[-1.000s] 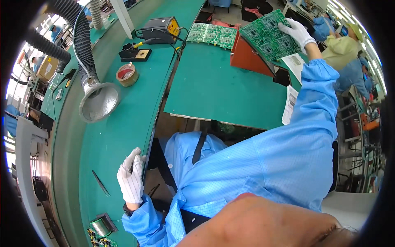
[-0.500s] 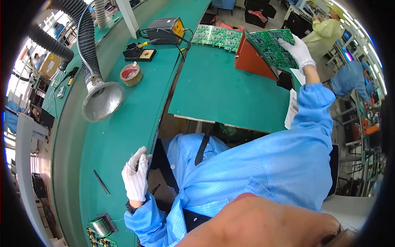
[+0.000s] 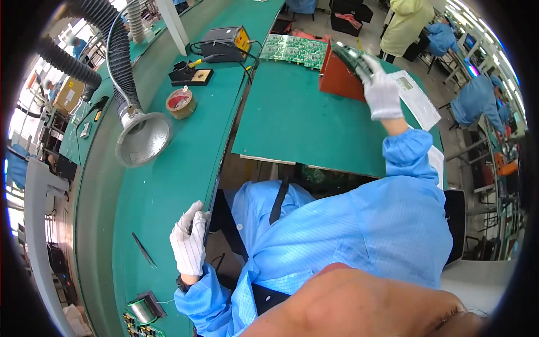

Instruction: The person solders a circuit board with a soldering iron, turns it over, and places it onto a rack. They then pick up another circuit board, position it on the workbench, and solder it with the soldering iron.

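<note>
My right hand [image 3: 383, 94], in a white glove, is closed on the edge of a green circuit board [image 3: 352, 59]. The board is tilted almost edge-on to the view, just above and beside a red upright holder [image 3: 343, 80]. My left hand [image 3: 188, 240], in a white striped glove, rests at the edge of the left bench with its fingers curled. What its fingers hold, if anything, is too small to make out. Dark tweezers [image 3: 144, 250] lie on the bench to its left. Nearer me are a spool of solder wire [image 3: 142, 310] and another populated board [image 3: 140, 327].
A panel of green circuit boards [image 3: 296, 49] lies at the far edge. A soldering station [image 3: 225, 44], iron stand [image 3: 191, 73], tape roll [image 3: 181, 104] and metal fume hood [image 3: 144, 140] occupy the left bench. Paper sheets [image 3: 418, 101] lie at right. Co-workers are beyond.
My right hand has moved left with the circuit board, which has turned from face-on to nearly edge-on beside the red holder. More of the paper shows. My left hand stays about where it was.
</note>
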`<control>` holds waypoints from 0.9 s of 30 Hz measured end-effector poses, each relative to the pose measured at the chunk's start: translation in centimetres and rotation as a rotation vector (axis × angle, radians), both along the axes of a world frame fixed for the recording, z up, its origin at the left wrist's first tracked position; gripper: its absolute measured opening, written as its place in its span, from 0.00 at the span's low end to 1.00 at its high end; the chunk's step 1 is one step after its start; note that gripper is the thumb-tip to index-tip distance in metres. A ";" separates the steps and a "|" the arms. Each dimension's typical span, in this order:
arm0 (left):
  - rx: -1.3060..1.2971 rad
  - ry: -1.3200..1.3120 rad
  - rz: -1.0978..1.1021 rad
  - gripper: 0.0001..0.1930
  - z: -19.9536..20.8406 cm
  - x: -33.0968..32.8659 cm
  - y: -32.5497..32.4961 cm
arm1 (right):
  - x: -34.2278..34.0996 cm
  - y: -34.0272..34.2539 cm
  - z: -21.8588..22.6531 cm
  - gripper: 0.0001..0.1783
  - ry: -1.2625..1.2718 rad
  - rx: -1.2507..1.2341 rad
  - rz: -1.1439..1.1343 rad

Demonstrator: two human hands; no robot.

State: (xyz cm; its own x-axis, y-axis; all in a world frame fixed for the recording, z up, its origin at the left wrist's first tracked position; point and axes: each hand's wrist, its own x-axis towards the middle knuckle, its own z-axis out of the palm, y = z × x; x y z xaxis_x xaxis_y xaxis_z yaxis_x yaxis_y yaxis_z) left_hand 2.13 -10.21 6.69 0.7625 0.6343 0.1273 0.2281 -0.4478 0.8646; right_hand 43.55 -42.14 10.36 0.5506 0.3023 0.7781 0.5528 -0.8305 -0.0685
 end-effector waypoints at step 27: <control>0.043 0.029 0.117 0.14 -1.6 -4.1 2.2 | -8.1 21.6 6.3 0.13 1.441 0.601 1.224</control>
State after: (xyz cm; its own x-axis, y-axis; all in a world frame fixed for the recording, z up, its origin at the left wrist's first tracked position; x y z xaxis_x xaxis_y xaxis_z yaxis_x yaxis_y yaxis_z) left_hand -1.95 -8.04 5.10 0.6872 0.7137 0.1355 0.3054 -0.4530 0.8376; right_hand 35.46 -20.54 16.69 0.4936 0.8559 0.1547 -0.0006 0.1782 -0.9840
